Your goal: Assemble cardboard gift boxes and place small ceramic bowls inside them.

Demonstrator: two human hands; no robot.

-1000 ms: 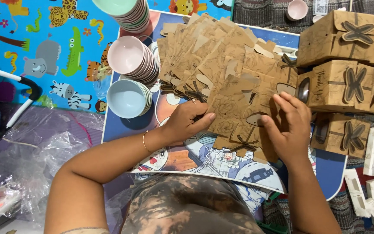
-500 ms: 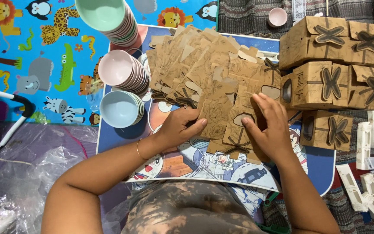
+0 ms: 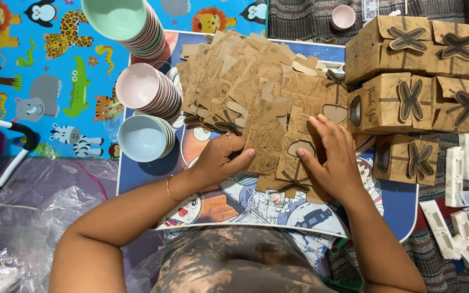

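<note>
A heap of flat brown cardboard box blanks [image 3: 251, 81] covers the far part of a small cartoon-printed table [image 3: 137, 176]. My left hand [image 3: 221, 160] pinches the near edge of one flat blank [image 3: 267, 144] in front of me. My right hand [image 3: 335, 160] rests with spread fingers on the same blank beside it, pressing it down. Folded brown boxes [image 3: 408, 103] with bow-shaped tops are stacked just right of my right hand.
Stacks of pastel bowls, mint [image 3: 123, 21], pink [image 3: 145, 89] and blue [image 3: 142, 138], lie at the table's left. A colourful animal mat [image 3: 33, 70] lies far left, clear plastic bags [image 3: 39, 206] near left. White plastic pieces [image 3: 468, 217] lie at right. A small pink bowl [image 3: 344, 16] sits at the back.
Both hands have shifted slightly on the blank, my left now pinching its edge, my right spreading flat over it. The view has drifted a little.
</note>
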